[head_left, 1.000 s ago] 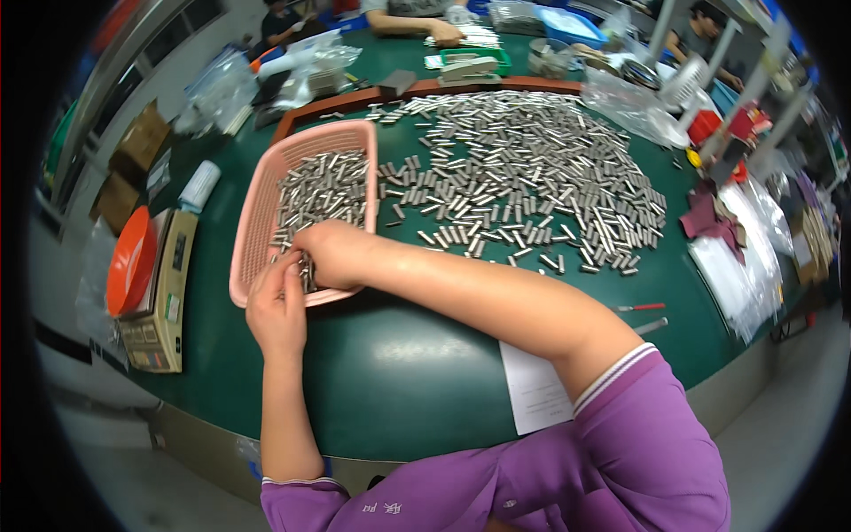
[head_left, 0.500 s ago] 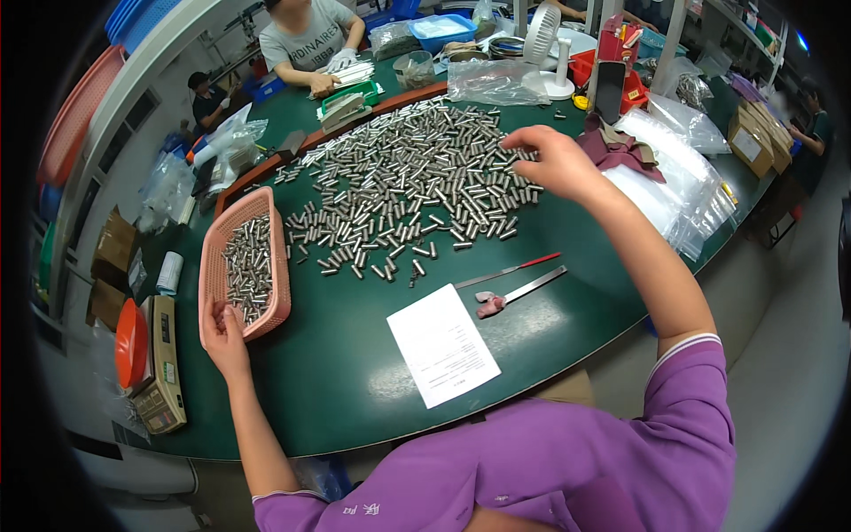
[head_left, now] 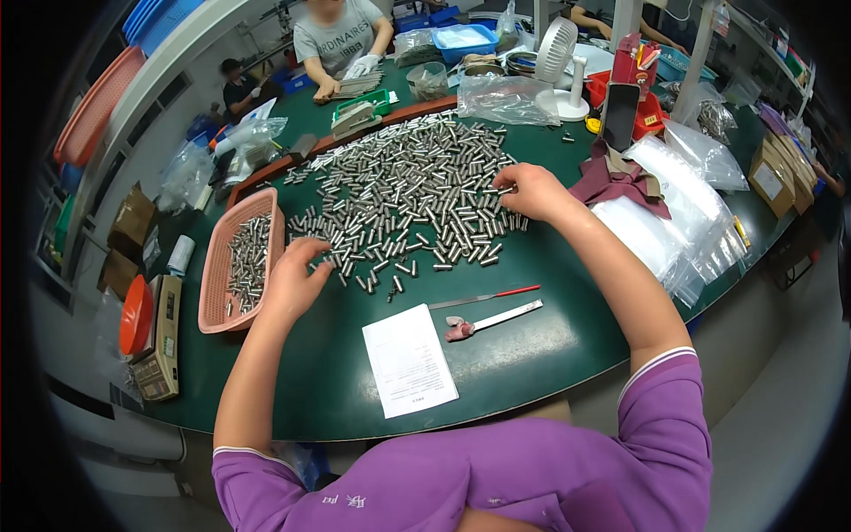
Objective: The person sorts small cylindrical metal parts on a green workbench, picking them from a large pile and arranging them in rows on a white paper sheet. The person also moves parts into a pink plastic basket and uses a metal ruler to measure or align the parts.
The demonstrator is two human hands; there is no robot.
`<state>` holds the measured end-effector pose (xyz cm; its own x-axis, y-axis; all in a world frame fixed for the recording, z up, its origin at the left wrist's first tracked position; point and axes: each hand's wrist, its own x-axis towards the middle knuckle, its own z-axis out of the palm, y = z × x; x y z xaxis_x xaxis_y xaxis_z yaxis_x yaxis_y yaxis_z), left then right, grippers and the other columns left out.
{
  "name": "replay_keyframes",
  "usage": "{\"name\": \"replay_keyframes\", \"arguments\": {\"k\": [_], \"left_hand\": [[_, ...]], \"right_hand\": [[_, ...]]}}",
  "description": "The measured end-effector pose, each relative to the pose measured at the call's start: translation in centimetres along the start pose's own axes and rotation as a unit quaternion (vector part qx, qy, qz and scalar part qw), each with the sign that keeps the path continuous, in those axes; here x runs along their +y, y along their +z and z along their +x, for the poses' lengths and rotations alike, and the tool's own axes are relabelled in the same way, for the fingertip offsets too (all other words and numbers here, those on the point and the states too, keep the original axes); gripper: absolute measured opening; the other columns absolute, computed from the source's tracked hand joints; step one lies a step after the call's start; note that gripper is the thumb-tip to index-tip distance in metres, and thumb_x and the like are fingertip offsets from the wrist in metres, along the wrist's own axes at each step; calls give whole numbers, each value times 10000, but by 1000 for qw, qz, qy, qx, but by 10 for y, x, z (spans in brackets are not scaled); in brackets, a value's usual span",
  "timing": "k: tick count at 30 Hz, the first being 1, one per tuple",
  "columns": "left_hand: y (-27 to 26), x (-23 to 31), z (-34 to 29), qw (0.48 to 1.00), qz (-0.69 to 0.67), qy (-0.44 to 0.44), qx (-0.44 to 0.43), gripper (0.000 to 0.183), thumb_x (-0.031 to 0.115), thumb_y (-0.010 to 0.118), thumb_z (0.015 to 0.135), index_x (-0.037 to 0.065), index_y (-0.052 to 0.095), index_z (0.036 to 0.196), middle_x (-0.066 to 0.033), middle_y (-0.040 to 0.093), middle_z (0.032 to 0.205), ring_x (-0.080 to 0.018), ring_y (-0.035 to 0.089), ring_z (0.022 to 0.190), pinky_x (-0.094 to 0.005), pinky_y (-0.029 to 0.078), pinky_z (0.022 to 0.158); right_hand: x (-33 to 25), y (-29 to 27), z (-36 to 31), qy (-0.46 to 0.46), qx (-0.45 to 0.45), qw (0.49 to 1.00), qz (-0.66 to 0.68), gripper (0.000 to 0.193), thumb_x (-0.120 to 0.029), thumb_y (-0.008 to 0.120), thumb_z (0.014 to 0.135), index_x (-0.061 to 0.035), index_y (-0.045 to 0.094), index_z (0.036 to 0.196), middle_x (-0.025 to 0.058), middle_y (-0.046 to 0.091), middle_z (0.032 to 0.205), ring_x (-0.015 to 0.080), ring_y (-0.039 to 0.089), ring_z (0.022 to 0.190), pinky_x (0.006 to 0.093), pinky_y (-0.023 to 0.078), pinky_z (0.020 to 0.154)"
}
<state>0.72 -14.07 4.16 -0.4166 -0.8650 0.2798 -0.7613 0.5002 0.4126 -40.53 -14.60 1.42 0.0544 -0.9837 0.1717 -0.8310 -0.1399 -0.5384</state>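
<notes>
A broad pile of short silvery metal pins [head_left: 399, 182] covers the middle of the green table. At its left edge is my left hand [head_left: 297, 279], thumb and fingers apart, fingertips close to the outermost pins. My right hand [head_left: 536, 193] reaches the right edge of the pile. Its fingers are bent and apart from the thumb, with pins at the fingertips; no firm hold on any shows. A pink plastic basket [head_left: 273, 232] partly filled with similar pins stands to the left, beside my left forearm.
A printed sheet [head_left: 408, 359], a red-handled thin tool [head_left: 487, 295] and a cloth-wrapped metal strip [head_left: 505, 320] lie in front. A scale [head_left: 162, 346] stands left, a white fan [head_left: 558, 71] behind. Clear bags and a maroon cloth [head_left: 620, 186] lie right. Another person [head_left: 341, 44] works opposite.
My left hand has left the basket's near rim and moved right to the pile's left edge. My right hand has come lower and inward, its fingers more bent at the pins.
</notes>
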Motion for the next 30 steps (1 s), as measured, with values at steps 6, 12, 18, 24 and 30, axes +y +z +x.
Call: {"name": "replay_keyframes", "arguments": {"k": [6,12,18,24,30], "left_hand": [[47,4,107,998,-14,-22,-55,350,174,736,785,56,686,1111,-143,636,1101,-292,632,1006,-382,505,894],[102,2,196,999,29,-32,-32,443,244,791,745,63,688,1136,-159,630,1143,-312,625,1043,-392,502,925],[132,-12,221,997,69,-7,-37,458,237,787,737,91,686,1159,-146,640,1158,-310,617,1081,-396,491,945],[134,-13,231,998,15,14,-67,279,127,742,740,97,697,1014,-124,654,1047,-311,638,985,-387,511,870],[136,-19,229,999,13,36,-37,201,76,723,714,70,675,909,-120,647,986,-306,634,907,-375,510,810]], "right_hand": [[-21,27,76,-89,-15,996,-8,328,-141,697,742,-102,711,1067,117,702,1043,293,654,1017,390,516,914],[-45,61,160,-88,-46,989,-106,464,-126,720,745,-192,666,1202,113,641,1224,299,625,1109,397,509,950],[-39,78,207,-86,-154,969,-172,678,-139,758,709,-305,583,1342,87,628,1290,284,617,1158,390,514,961],[-26,74,211,-120,-139,970,-162,496,-150,788,680,-224,691,1160,90,692,1137,275,652,1062,380,529,916],[-29,68,200,-97,-129,977,-137,340,-144,772,684,-136,693,1015,115,692,996,309,649,964,409,518,838]]}}
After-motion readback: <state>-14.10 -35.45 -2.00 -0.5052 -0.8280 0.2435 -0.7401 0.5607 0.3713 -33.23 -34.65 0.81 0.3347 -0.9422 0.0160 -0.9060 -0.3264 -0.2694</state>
